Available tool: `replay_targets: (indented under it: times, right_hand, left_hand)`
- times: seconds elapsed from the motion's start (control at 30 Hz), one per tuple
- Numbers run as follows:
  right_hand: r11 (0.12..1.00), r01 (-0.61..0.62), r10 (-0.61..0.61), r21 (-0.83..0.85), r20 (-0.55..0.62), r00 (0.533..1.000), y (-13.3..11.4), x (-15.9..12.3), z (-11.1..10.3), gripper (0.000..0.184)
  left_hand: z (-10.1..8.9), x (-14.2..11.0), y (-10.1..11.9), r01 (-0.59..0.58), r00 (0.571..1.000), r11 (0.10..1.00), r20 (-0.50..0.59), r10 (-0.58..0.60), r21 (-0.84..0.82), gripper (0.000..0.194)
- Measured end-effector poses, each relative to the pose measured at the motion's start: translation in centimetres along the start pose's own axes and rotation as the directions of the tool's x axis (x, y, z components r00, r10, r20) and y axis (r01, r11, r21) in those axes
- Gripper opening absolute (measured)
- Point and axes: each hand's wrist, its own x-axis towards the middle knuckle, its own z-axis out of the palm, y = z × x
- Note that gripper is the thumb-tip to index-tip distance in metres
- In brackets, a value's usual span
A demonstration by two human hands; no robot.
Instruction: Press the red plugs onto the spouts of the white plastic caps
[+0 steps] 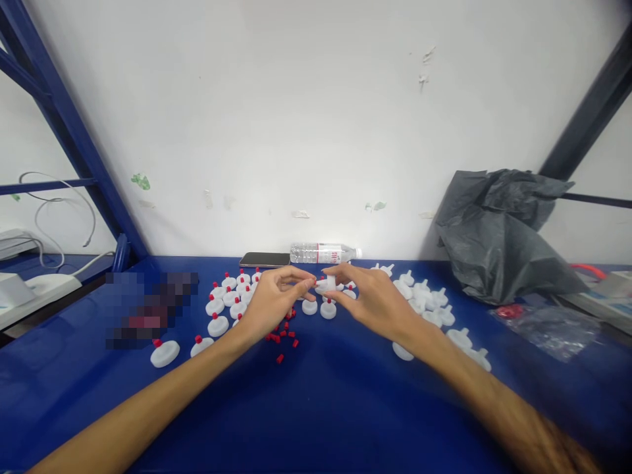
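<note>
Between the thumb and fingers of my right hand (372,296) is a white nozzle lid (331,283), turned sideways with its spout toward the left. My left hand (276,296) pinches a small red cap (314,281) at the tip of that spout; whether the cap sits on the tip I cannot tell. Under and beside my left hand lie several loose red caps (280,359). To the left stand several white lids with red caps on their spouts (164,355). On the right, partly behind my right forearm, are several white lids with bare spouts (460,338).
Along the wall lie a phone (264,259) and a clear plastic bottle (323,253) on its side. A grey plastic bag (498,224) and a clear bag (553,329) rest at the right of the blue table (316,408). Blue frame posts (83,125) stand at the left.
</note>
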Motion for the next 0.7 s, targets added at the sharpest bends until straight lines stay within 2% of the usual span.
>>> replay_targets:
  times: [0.27, 0.7]
  right_hand:
    - [0.998, 0.028, -0.027, 0.054, -0.025, 0.999, -0.24, -0.27, 0.36, 0.028]
    - [0.994, 0.105, -0.104, 0.009, -0.082, 0.991, 0.05, -0.52, 0.56, 0.028]
  left_hand:
    - [-0.29, 0.17, -0.19, 0.096, 0.995, 0.991, 0.045, -0.092, -0.089, 0.039]
    - [-0.21, -0.28, 0.36, 0.115, 0.992, 0.989, 0.056, -0.11, -0.097, 0.04]
